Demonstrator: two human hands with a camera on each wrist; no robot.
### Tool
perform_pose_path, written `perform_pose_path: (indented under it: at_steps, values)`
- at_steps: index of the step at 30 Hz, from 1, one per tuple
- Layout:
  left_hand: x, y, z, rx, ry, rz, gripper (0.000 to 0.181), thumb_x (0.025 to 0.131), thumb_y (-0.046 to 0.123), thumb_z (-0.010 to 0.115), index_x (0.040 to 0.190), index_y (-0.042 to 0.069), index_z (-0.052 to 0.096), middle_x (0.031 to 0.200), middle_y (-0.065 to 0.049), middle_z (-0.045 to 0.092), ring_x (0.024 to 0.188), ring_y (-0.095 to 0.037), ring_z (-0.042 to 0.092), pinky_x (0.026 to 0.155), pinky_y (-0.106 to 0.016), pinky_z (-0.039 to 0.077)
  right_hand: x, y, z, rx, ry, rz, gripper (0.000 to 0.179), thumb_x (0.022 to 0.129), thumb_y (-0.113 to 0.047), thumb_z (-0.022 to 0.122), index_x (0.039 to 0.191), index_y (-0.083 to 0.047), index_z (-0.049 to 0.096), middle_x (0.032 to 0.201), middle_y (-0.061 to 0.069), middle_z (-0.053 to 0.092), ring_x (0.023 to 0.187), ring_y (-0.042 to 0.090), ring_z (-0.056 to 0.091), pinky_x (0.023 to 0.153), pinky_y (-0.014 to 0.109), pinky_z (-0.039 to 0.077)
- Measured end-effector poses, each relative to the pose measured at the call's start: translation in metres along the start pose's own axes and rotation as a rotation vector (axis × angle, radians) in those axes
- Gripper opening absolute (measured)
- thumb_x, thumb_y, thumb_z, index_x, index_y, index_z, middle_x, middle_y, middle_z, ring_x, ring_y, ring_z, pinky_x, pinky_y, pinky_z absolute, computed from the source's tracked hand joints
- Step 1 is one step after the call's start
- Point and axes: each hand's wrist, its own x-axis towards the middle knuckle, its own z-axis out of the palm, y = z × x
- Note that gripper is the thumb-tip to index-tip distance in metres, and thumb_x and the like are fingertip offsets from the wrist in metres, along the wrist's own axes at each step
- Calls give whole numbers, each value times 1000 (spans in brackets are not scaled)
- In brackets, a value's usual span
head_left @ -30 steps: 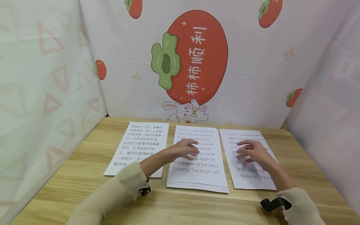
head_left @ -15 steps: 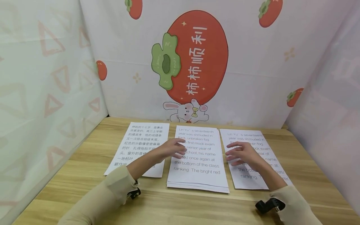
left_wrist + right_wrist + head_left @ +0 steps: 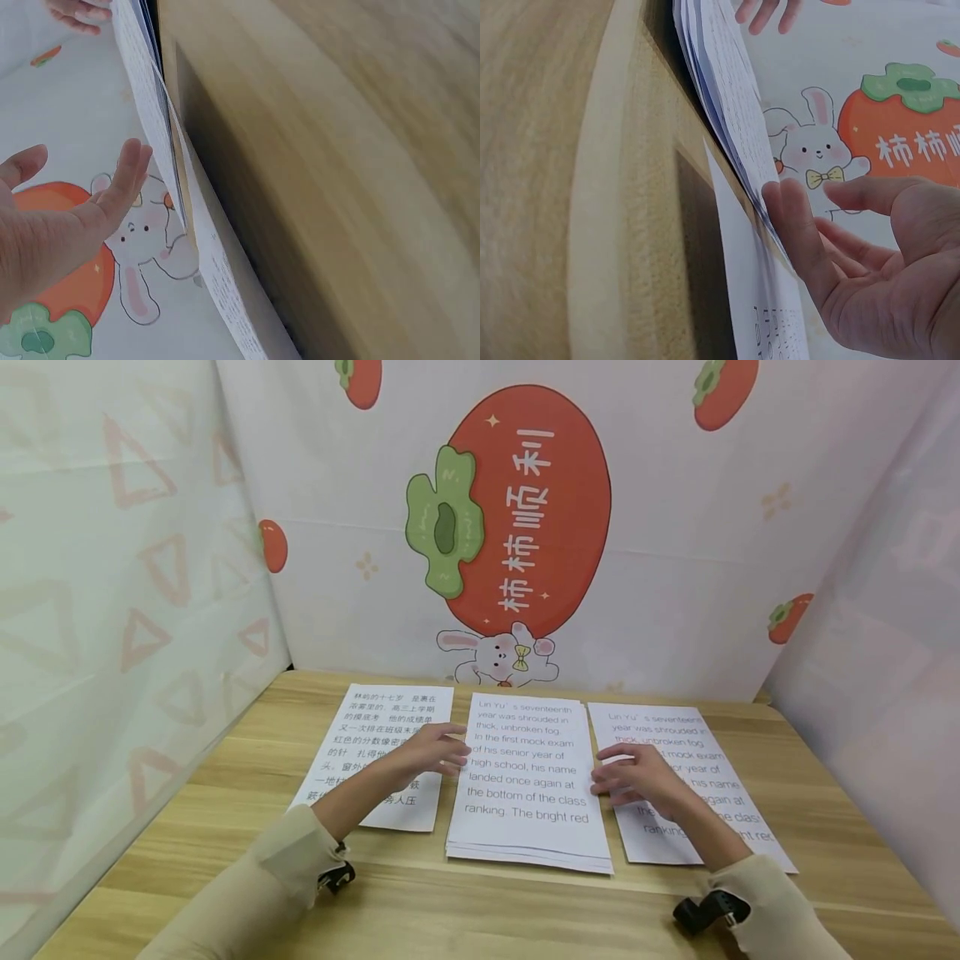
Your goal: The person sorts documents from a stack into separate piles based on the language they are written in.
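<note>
Three lots of printed paper lie side by side on a table. On the left is a sheet with Chinese text [image 3: 390, 714], partly covered by the left hand and forearm. In the middle lies a stack of paper with English text [image 3: 525, 781], its lower sheets fanning out slightly at the near edge. A sheet with the same English text [image 3: 667, 843] lies at the right. My left hand [image 3: 420, 756], fingers apart and loosely bent, hovers by the stack's left edge. My right hand [image 3: 645, 778] hovers by its right edge, over the right-hand sheet. Both hands hold nothing.
The wooden table [image 3: 480, 914] extends in front of the papers. A white backdrop [image 3: 652, 602] with persimmon and rabbit prints rises behind it, and fabric walls flank both sides. Each wrist wears a black camera strap [image 3: 708, 912].
My left hand has moved left, from above the middle stack to its left edge. My right hand has shifted slightly left towards the stack's right edge. The papers have stayed in place.
</note>
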Motion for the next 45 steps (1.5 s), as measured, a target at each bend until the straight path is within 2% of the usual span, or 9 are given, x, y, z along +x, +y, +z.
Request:
perform_pose_path:
  at_steps: [5, 13, 21, 26, 33, 45]
  values:
    - [-2, -5, -9, -23, 20, -18, 58, 101, 11, 59, 153, -6, 40, 133, -27, 63, 113, -36, 68, 92, -39, 62, -1, -2, 3, -25, 36, 24, 41, 102, -3, 62, 136, 15, 49, 109, 24, 74, 93, 29, 77, 75, 43, 66]
    - [-4, -5, -12, -27, 38, -59, 54, 104, 11, 54, 153, -6, 41, 136, -26, 62, 107, -33, 71, 89, -36, 63, -3, -4, 1, -47, 65, 52, 43, 101, -3, 63, 136, 15, 48, 110, 26, 74, 93, 30, 77, 75, 43, 66]
    - [-1, -7, -13, -107, 15, -85, 56, 103, 9, 55, 153, -7, 38, 142, -31, 54, 109, -36, 71, 89, -39, 63, -4, -3, 0, -15, 58, 61, 43, 101, -4, 63, 137, 15, 48, 112, 27, 73, 93, 30, 77, 76, 43, 66]
    - [1, -7, -11, -140, 2, -82, 59, 101, 7, 56, 154, -9, 37, 143, -33, 51, 108, -38, 71, 89, -40, 63, -2, -1, -2, 16, 44, 53, 44, 102, -6, 62, 138, 15, 47, 113, 26, 73, 94, 29, 77, 77, 43, 66]
    - [1, -6, -9, -141, -13, -81, 59, 101, 8, 55, 154, -9, 36, 146, -33, 51, 111, -39, 70, 91, -40, 63, -3, -1, -2, 37, 36, 51, 45, 102, -7, 62, 139, 15, 47, 115, 26, 73, 95, 29, 77, 79, 42, 66]
    - [0, -3, -10, -187, -4, -82, 58, 101, 6, 56, 153, -9, 36, 143, -33, 52, 112, -42, 69, 89, -39, 64, -4, -8, 0, 42, 87, 81, 46, 101, -7, 63, 139, 13, 47, 110, 25, 75, 93, 33, 77, 76, 42, 66]
